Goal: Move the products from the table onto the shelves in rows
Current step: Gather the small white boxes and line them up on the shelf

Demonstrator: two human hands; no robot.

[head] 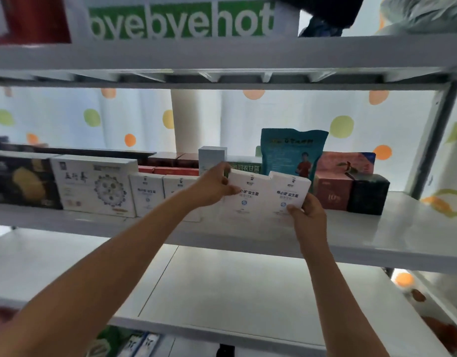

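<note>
At far left on the middle shelf (377,238): a dark box with a yellow picture (23,181), then a large white box with a round grey emblem (96,186), both standing at the front edge. Next right, two small white boxes (148,194) upright side by side, starting a row.

Centre: left hand (212,185) reaching in, fingers curled over the top left corner of a white box (244,199), thumb on its face, gripping it. Touching that box on its right, a second white box (289,194) of the same print, tilted a little, held low at its right corner by the right hand (306,215), thumb pinching the front face. Both boxes together at the shelf front, apparently not yet set square; whether the bases rest on the shelf cannot be told.

Likely light, thin cardboard: stiff enough at edges and corners, faces prone to denting under a hard squeeze. Smooth printed surface, perhaps a little slippery. Best taken by opposite corners or side edges, as here, and slid left to close the row.

Behind: a white roll (188,119), a teal pouch (292,153). Further right: a red box (333,194) and a dark green box (368,193), standing close together.
</note>
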